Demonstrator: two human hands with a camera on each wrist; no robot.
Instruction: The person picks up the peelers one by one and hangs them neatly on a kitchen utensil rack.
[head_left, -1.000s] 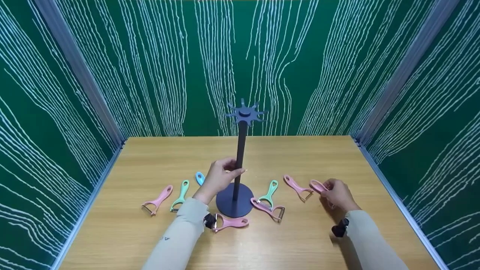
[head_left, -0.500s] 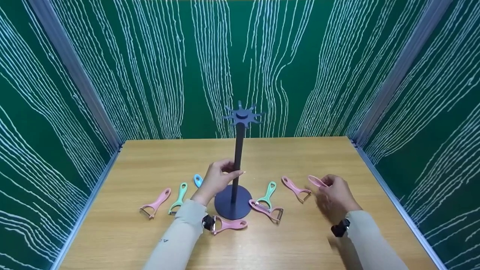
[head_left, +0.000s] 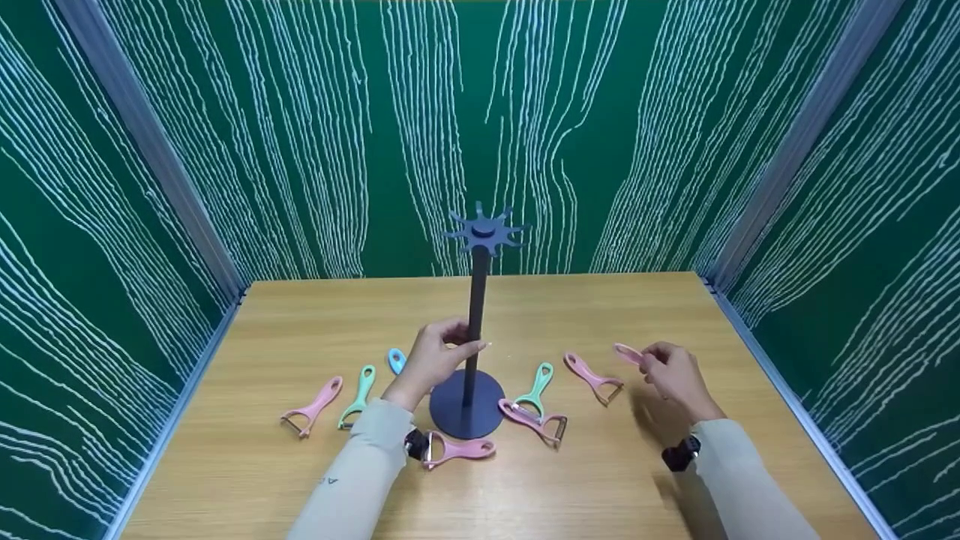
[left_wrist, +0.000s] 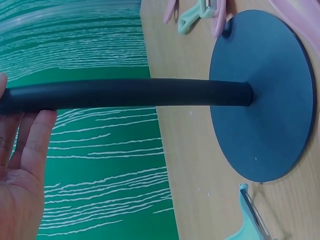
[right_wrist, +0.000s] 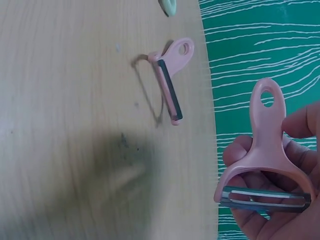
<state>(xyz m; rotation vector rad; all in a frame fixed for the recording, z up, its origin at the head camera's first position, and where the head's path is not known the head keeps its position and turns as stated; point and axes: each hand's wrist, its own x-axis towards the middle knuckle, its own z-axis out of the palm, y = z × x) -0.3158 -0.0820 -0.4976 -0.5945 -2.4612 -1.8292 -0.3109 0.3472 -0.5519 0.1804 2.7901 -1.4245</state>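
Observation:
My left hand (head_left: 439, 358) grips the black post of a stand (head_left: 478, 300) about halfway up. The post rises from a round base (left_wrist: 270, 100) and carries a star-shaped ring of hooks (head_left: 484, 232) with nothing hanging on it. My right hand (head_left: 677, 377) holds a pink peeler (right_wrist: 268, 125) by the neck, its looped handle end pointing away and its blade near my palm. In the head view most of that peeler hides behind the fingers. Another pink peeler (head_left: 592, 377) lies just left of this hand.
Left of the base lie a pink peeler (head_left: 313, 407), a green peeler (head_left: 361, 396) and a partly hidden blue peeler (head_left: 397, 361). A pink peeler (head_left: 461, 448) lies in front. To the right, a green peeler (head_left: 537, 388) overlaps a pink one (head_left: 529, 421). Green walls enclose the table.
The right hand has lifted the pink peeler off the table and turned it, its handle end shifting up and slightly left. My left hand stays on the post.

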